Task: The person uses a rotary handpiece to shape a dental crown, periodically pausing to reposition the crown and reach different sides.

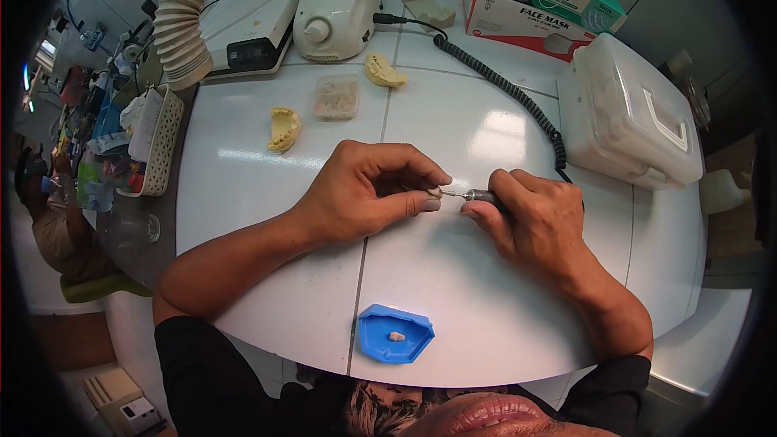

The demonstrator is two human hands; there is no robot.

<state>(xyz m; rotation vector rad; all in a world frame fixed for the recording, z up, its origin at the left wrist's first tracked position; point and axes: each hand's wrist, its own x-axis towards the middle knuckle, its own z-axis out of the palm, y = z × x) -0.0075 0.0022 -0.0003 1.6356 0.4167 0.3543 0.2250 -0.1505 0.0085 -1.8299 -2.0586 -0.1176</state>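
Note:
Over the middle of the white table, my left hand [356, 193] pinches a small tooth-coloured dental piece [435, 192] between thumb and fingertips, which partly cover it. My right hand [544, 217] is wrapped round a dark rotary handpiece [483, 197] held like a pen. Its thin metal bur [455, 193] points left, with the tip right at the small piece. Nearer to me lies a blue angular tray [369, 349] with another small tooth-coloured piece [396, 337] in it. Beyond my left hand sit a yellow plaster dental model [283, 129] and a second one [384, 71].
A coiled black cord [506, 81] runs from the white control unit [336, 20] towards the handpiece. A small clear box [337, 116] stands at the back, a ribbed hose [180, 28] at back left. Mask boxes [526, 20] and a white case [627, 113] stand right. Another person [61, 231] sits far left.

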